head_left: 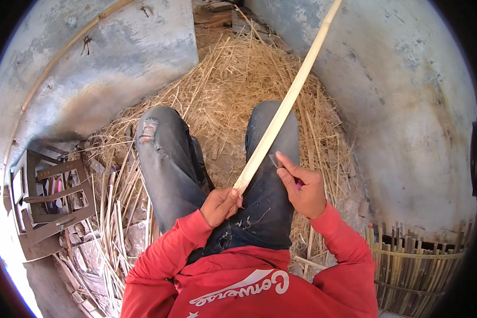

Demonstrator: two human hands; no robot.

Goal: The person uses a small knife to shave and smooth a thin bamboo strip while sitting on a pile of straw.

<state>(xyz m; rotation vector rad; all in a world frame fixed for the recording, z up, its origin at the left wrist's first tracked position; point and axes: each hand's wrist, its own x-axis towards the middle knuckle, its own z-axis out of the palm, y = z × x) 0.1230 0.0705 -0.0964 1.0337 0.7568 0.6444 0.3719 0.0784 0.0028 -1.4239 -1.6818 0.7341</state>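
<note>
A long, pale strip of split bamboo (pixel 286 103) slants from my lap up past the top of the view. Its near end is pinched in my left hand (pixel 218 208), thumb on top, over my thighs. Beside the strip, over my right thigh, my right hand (pixel 307 190) is closed on a small knife. The knife's short dark blade (pixel 275 160) points toward the strip's right edge; whether it touches cannot be made out. A bit of purple shows at the palm, while the rest of the handle is hidden.
Shavings and thin strips (pixel 233 74) heap on the floor beyond my knees. Long slivers (pixel 119 233) lie at the left, near a dark wooden frame (pixel 58 217). A slatted bamboo fence (pixel 413 270) stands at the lower right. Bluish walls (pixel 403 106) close in both sides.
</note>
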